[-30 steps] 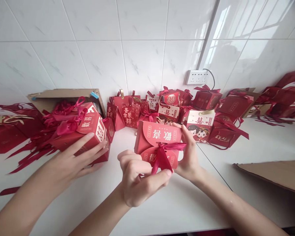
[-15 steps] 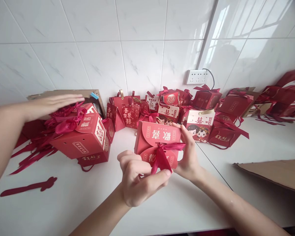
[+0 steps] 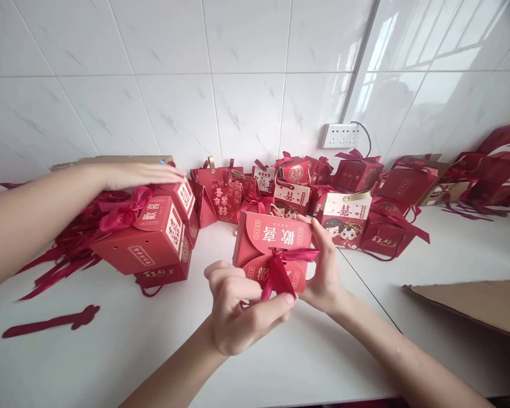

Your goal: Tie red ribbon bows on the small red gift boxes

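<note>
A red gift box (image 3: pixel 276 235) with gold characters stands on the white counter (image 3: pixel 123 351) in front of me. My right hand (image 3: pixel 323 275) grips its right side, fingers wrapped round the edge. My left hand (image 3: pixel 236 309) is closed in a pinch on the dark red ribbon (image 3: pixel 278 277) that hangs from the box's front flap. Another person's hand (image 3: pixel 140 174) reaches in from the left, lying flat and open over the stacked red boxes (image 3: pixel 147 238) with ribbon bows.
Several red gift boxes and bags (image 3: pixel 344 218) line the tiled wall, below a wall socket (image 3: pixel 341 135). A brown carton (image 3: pixel 110 161) stands at the back left, flat cardboard (image 3: pixel 476 303) lies at the right. A loose ribbon strip (image 3: pixel 51 322) lies on the counter at the left.
The other person's hand left the front of the stacked boxes, rose and now reaches across their top towards the right. My own hands and the box have barely moved.
</note>
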`<state>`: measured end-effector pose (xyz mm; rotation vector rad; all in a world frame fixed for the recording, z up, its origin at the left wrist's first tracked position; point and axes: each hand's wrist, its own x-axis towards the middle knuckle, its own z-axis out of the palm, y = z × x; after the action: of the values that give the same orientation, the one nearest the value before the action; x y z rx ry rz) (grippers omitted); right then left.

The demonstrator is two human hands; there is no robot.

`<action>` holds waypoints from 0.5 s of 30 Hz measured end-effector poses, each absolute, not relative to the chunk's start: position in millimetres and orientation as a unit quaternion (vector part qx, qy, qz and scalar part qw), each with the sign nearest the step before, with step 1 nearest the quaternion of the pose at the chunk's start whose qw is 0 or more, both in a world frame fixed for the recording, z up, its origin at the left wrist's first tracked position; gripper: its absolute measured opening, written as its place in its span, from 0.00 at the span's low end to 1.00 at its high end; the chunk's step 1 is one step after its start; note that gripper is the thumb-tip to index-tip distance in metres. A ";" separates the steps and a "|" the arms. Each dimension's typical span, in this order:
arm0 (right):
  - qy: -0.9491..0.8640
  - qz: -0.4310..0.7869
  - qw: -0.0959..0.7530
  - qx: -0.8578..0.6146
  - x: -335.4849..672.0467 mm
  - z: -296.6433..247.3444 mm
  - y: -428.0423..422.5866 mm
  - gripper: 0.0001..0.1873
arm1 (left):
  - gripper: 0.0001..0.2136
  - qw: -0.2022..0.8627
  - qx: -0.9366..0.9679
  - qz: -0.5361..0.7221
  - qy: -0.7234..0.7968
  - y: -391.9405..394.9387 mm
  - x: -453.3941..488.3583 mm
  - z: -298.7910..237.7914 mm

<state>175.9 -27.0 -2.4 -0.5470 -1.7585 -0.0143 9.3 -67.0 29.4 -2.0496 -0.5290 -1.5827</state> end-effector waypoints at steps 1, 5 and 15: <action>-0.759 -0.007 0.606 -0.237 175.9 -2.4 -27.0 0.51 | 0.08 0.247 -0.752 -0.580 -0.194 -66.8 9.4 29.4; -0.761 -0.009 0.601 -0.243 175.7 -1.5 -27.7 0.50 | 0.08 0.246 -0.753 -0.580 -0.188 -66.6 9.4 29.7; -0.762 -0.009 0.600 -0.243 175.2 0.2 -28.0 0.51 | 0.10 0.250 -0.753 -0.577 -0.196 -66.0 9.8 28.5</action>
<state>175.2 -28.0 0.2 -0.5622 -1.7674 -0.0203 9.8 -66.0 28.5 -2.0504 -0.5326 -1.5707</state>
